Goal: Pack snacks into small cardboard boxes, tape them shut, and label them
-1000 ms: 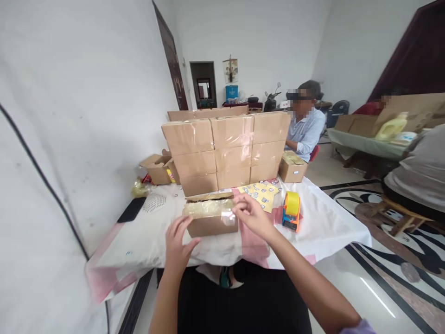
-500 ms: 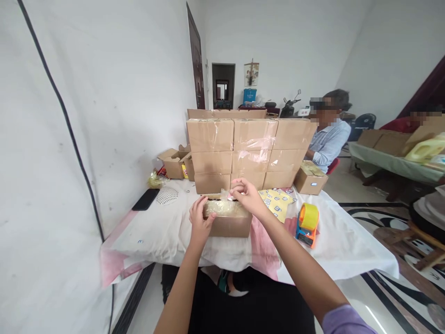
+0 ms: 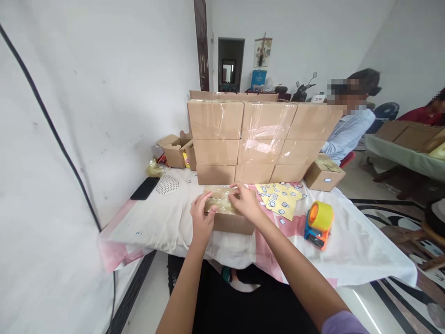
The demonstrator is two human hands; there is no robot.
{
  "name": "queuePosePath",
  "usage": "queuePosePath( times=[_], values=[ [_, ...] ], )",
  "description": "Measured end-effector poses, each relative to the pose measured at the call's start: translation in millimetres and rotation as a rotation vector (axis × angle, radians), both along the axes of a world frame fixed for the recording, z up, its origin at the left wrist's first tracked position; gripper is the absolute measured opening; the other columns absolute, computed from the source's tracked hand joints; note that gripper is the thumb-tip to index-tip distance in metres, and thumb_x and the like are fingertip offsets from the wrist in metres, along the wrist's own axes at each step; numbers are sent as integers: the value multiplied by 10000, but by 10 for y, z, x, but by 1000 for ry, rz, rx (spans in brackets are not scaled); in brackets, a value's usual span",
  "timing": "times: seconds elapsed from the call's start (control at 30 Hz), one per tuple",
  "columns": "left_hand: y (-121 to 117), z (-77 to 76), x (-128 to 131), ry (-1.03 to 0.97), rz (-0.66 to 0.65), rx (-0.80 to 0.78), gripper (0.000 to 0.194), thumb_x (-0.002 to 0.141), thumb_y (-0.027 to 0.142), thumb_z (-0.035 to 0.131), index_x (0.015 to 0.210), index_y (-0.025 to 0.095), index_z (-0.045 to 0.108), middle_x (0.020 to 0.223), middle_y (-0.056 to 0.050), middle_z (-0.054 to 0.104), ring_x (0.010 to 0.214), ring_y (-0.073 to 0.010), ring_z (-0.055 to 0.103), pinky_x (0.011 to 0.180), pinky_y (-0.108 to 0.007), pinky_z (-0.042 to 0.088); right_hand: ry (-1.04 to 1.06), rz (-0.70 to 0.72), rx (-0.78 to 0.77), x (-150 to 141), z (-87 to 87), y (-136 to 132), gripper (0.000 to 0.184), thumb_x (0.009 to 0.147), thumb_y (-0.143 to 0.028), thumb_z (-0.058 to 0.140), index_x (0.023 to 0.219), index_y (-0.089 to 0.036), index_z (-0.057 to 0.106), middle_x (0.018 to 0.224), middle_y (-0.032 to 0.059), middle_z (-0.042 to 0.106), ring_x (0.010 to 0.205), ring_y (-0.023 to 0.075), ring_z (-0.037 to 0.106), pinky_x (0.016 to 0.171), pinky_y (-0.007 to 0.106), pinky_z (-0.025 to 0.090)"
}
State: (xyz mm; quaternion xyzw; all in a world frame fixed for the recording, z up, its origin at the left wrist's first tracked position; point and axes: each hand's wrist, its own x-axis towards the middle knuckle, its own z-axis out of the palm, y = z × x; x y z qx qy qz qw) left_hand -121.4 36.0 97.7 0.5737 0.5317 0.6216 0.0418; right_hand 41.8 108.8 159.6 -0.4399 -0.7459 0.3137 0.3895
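A small cardboard box [image 3: 233,225] sits at the near middle of the table, with clear, shiny film [image 3: 222,204] over its top. My left hand [image 3: 203,212] grips the box's left end, fingers over the top edge and thumb at the near side. Over the right part of the top, my right hand [image 3: 244,201] has its fingers curled in a pinch at the film. What lies exactly between those fingertips is hidden. To the right stands a tape dispenser [image 3: 319,224] with a yellow roll, and yellow printed sheets [image 3: 282,200] lie behind it.
Stacked cardboard boxes [image 3: 259,141] form a wall behind my hands. Another taped box [image 3: 325,172] stands at the right back. Left are a black phone [image 3: 145,188], a white mesh piece [image 3: 167,184] and an open carton [image 3: 174,150]. A person in a light blue shirt [image 3: 354,132] sits beyond.
My right hand has come down with the clear film, which now lies flatter over the box top. The dark gap at its back edge no longer shows. The camera view has shifted.
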Motion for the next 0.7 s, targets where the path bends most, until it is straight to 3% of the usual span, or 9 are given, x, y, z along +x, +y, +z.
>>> queuePosePath(
  times=[0.27, 0.57, 0.7],
  values=[
    [-25, 3, 93, -152, 71, -80, 301, 934, 405, 637, 1188, 255, 695, 1239, -79, 677, 1224, -236, 566, 1096, -429, 449, -48, -27, 18, -7, 17, -37, 269, 848, -179, 586, 1112, -222, 612, 763, -31, 753, 722, 175, 687, 728, 288, 465],
    [-12, -1, 110, -104, 95, -69, 254, 924, 357, 658, 1147, 250, 714, 1210, -67, 699, 1204, -229, 574, 1077, -409, 456, -209, -84, 152, -29, 27, -70, 261, 866, -178, 630, 1122, -225, 644, 841, -20, 776, 751, 173, 688, 791, 294, 452],
    [6, -9, 130, -112, 116, -58, 238, 923, 354, 657, 1127, 251, 723, 1195, -65, 704, 1188, -227, 583, 1059, -400, 470, -231, -94, 138, -37, 29, -63, 281, 875, -169, 625, 1150, -222, 637, 853, -19, 776, 760, 172, 693, 783, 287, 450]
  ],
)
